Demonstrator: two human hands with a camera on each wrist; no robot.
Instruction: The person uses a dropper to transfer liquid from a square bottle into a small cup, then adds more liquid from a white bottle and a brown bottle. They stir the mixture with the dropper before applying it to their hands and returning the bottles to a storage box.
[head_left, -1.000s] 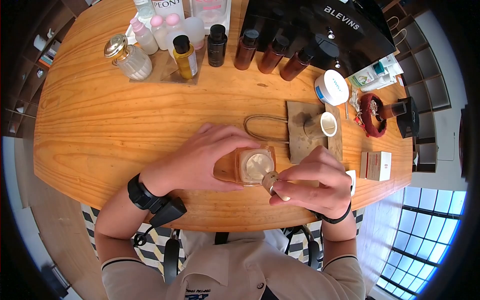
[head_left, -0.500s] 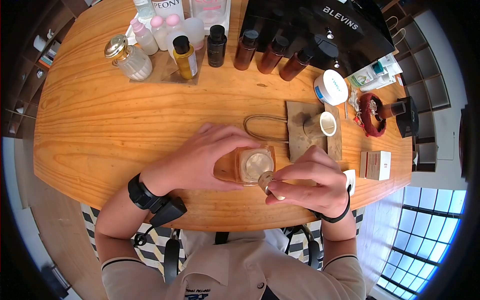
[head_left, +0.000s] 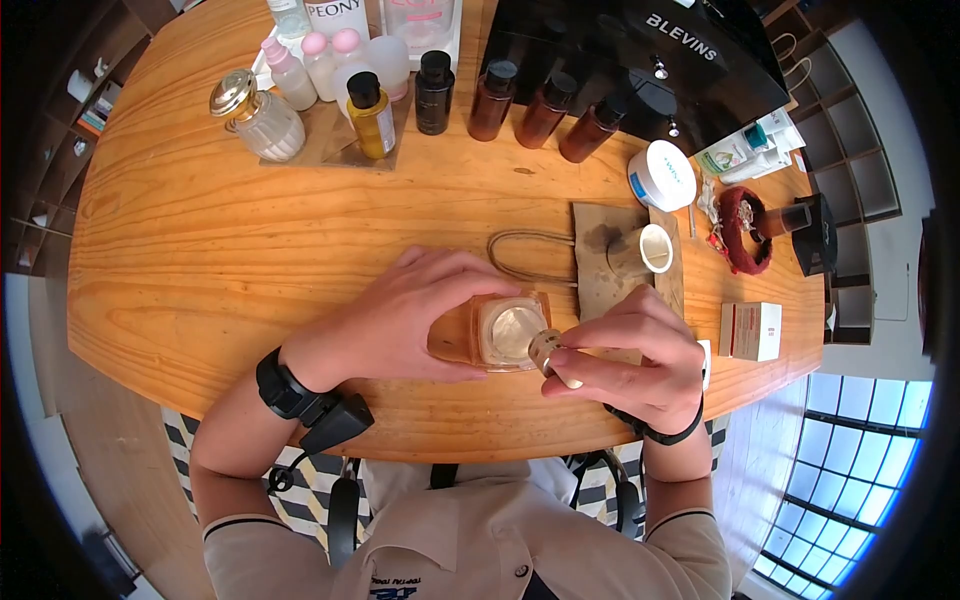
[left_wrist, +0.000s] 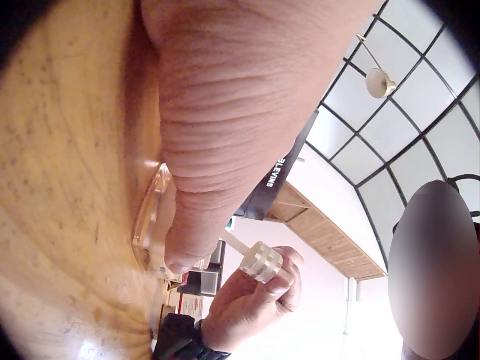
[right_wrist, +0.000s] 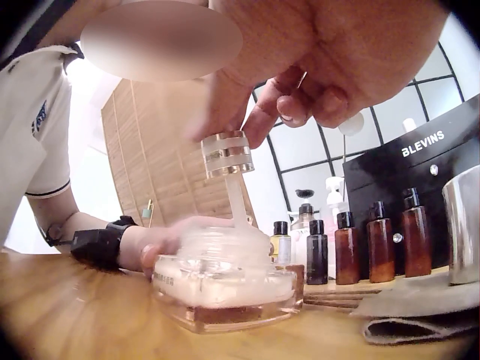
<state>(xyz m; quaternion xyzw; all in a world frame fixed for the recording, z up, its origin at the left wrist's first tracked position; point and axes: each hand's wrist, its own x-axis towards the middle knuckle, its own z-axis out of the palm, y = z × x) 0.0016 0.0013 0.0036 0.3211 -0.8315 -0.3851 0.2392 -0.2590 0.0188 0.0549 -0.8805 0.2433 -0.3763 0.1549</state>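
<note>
A square, thick-walled clear glass jar (head_left: 512,335) with a round mouth stands on the wooden table. My left hand (head_left: 395,315) holds it from the left, thumb at the near side and fingers at the far side. Above its mouth, my right hand (head_left: 640,365) pinches a dropper (head_left: 545,350) by its pale bulb end. The dropper has a shiny metallic collar (right_wrist: 227,154) and a translucent stem that slants down to the jar's mouth in the right wrist view. Pale content shows inside the jar. In the left wrist view, the left hand hides most of the jar.
Right of the jar lies a brown paper bag (head_left: 598,285) with a cup (head_left: 655,248) on it. A small white box (head_left: 752,332) stands farther right. Behind are several brown bottles (head_left: 492,100), a white tub (head_left: 662,175) and a large black case (head_left: 640,60). A lidded glass jar (head_left: 270,125) stands back left.
My right hand and the dropper shifted slightly left and toward me, then back right and a little away from me. My left hand and the jar have stayed put.
</note>
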